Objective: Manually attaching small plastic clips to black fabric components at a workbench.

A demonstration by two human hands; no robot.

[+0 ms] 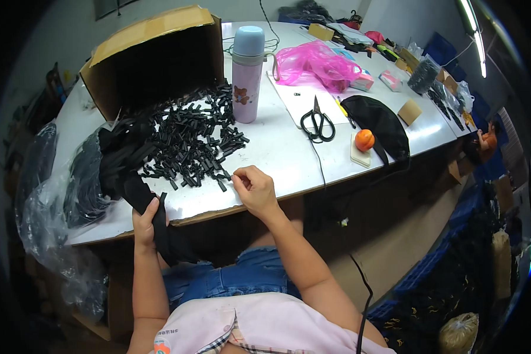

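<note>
My left hand [146,221] is closed around black fabric straps [137,194] at the table's near edge. One strap runs up toward a bundle of black straps [124,147], and its lower end hangs down over my lap. To the right, the fingers of my right hand [253,190] are pinched together at the near right edge of a heap of small black plastic pieces [189,138]. One such piece shows at the fingertips; the rest of it is hidden. The heap spills out of an open cardboard box [153,65] lying on its side.
Behind the heap stands a pink flask [247,82] with a blue lid. Black-handled scissors [317,125], an orange round object [364,140], black cloth [383,121] and a pink plastic bag [315,64] lie to the right. Clear plastic bags [53,236] hang over the left edge.
</note>
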